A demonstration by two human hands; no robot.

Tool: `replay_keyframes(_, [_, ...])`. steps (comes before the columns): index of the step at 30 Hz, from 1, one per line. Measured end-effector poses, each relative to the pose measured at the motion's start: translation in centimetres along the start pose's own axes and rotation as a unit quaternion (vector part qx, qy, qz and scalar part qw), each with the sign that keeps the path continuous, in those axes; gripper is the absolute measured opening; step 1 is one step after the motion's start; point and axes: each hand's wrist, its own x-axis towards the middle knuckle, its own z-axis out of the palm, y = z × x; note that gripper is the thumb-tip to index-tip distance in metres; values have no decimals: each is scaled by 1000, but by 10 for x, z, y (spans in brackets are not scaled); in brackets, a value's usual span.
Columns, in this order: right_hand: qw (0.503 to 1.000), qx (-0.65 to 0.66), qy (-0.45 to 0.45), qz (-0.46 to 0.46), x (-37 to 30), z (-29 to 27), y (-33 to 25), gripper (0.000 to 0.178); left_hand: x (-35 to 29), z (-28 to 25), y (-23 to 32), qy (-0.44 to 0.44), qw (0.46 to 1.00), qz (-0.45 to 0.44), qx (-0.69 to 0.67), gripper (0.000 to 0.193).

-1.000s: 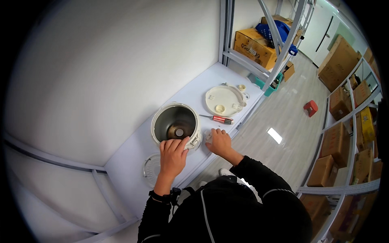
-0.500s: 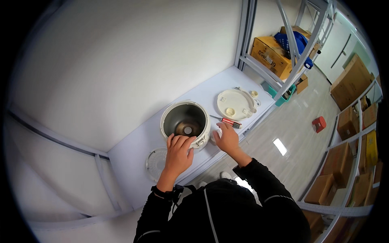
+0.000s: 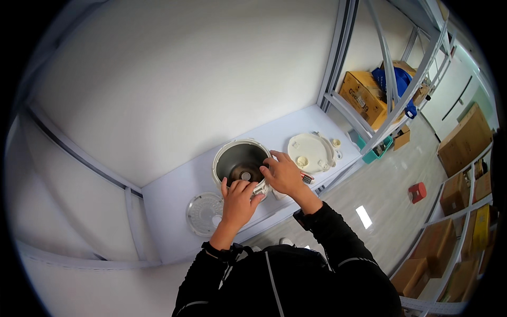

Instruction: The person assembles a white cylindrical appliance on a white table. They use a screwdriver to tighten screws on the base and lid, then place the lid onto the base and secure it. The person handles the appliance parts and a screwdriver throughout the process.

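Observation:
A white rice cooker body [image 3: 228, 153] stands open at the top on the table, its dark inside showing a round piece [image 3: 245, 176] at the bottom. My left hand [image 3: 240, 203] grips the near rim, fingers bent over the edge. On the right side of the rim is my right hand [image 3: 285, 175], its fingers curled over the edge and the thumb toward the inside. A screwdriver's red and black handle [image 3: 307, 178] shows beyond my right wrist, its shaft hidden. Left of my left hand lies a clear, ridged round cover [image 3: 200, 203].
A white round lid [image 3: 316, 150] lies at the right, with a small cream cup [image 3: 302, 161] on it and another small cream part [image 3: 336, 142] beside it. The wall rises behind the table [image 3: 171, 185]. Metal shelf posts [image 3: 338, 53] stand at the right end; a red stool [image 3: 417, 192] is on the floor.
My right hand has moved left from beside the screwdriver onto the right rim of the rice cooker body. My left hand stays on the near rim. The view has shifted slightly.

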Motion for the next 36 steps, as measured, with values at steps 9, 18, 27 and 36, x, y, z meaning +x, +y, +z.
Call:
replay_keyframes(9, [992,38,102,67,14,6,-10,41,-6,7,11,37,999,-27,22,39])
replay_keyframes(18, [979,61,-119,155,45,-6,15,53,-20,-3,23,-9,997,-62,43,40])
replay_keyframes(27, [984,164,22,57,35,-18,5,61,-22,4,48,73,992,-67,84,48])
replay_keyframes(36, [930,263,154,-206,-24,-46,18,55,-51,18,46,405,905,-132,0,85])
